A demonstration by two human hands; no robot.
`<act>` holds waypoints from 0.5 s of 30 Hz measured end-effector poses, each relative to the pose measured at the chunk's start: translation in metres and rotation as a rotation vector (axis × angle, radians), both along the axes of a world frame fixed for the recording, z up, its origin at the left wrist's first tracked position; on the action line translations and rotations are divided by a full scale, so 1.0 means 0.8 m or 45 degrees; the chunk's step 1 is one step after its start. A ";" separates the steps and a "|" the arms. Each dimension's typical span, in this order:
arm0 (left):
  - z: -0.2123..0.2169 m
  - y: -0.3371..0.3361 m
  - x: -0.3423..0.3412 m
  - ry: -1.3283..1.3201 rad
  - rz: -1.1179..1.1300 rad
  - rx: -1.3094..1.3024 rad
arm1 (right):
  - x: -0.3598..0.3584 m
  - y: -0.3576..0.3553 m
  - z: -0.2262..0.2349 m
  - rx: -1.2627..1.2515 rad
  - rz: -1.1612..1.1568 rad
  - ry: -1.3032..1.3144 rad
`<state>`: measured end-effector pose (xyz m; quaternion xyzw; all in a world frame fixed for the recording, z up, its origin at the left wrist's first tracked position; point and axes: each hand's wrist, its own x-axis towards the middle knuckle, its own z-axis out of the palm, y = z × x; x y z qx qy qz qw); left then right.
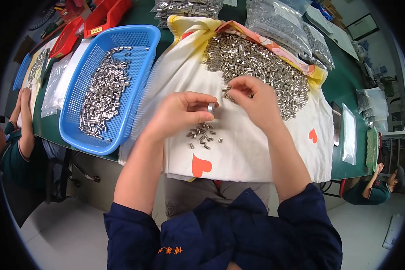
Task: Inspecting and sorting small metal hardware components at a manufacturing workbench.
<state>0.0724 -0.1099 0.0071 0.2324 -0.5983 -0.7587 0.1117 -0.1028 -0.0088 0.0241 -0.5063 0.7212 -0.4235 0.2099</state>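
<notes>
1. Nearest, a white cloth (256,148) with orange heart shapes hangs over the table's near edge; a small cluster of metal sleeves (204,135) lies loose on it, their long axes pointing every which way.
2. Just above that cluster, the left hand (180,112) is curled narrow, thumb and forefinger pinched on a short metal ring (211,107) whose open end faces the right hand.
3. The right hand (252,101) is close beside it, fingers bunched down and pinching a few sleeves at the near fringe of the big pile of metal sleeves (256,67) on the cloth.
4. Toward the table's left edge, a blue plastic basket (139,40) holds more sleeves in a long heap running near to far.
5. At the far edge lie clear plastic bags (274,20) of parts; red bins (105,15), one with a small yellow label, stand at the far left corner.
6. Flat clear packets (348,135) lie by the right edge.
</notes>
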 end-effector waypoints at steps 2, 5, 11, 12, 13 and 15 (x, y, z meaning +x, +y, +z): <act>0.000 0.001 0.001 0.002 -0.045 -0.022 | -0.006 -0.008 0.005 0.057 -0.001 0.254; -0.005 -0.001 0.002 0.021 -0.028 0.000 | 0.002 -0.027 0.003 0.105 0.241 0.813; -0.002 0.000 -0.001 -0.020 -0.052 -0.057 | -0.001 -0.045 -0.008 0.268 0.320 1.158; -0.003 0.000 -0.001 -0.019 -0.052 -0.054 | -0.002 -0.045 -0.009 0.271 0.321 1.159; -0.005 0.000 0.000 0.002 -0.036 -0.041 | -0.001 -0.047 -0.009 0.160 0.306 1.176; -0.004 -0.001 0.000 0.021 -0.021 -0.026 | -0.001 -0.041 -0.006 0.052 0.292 1.191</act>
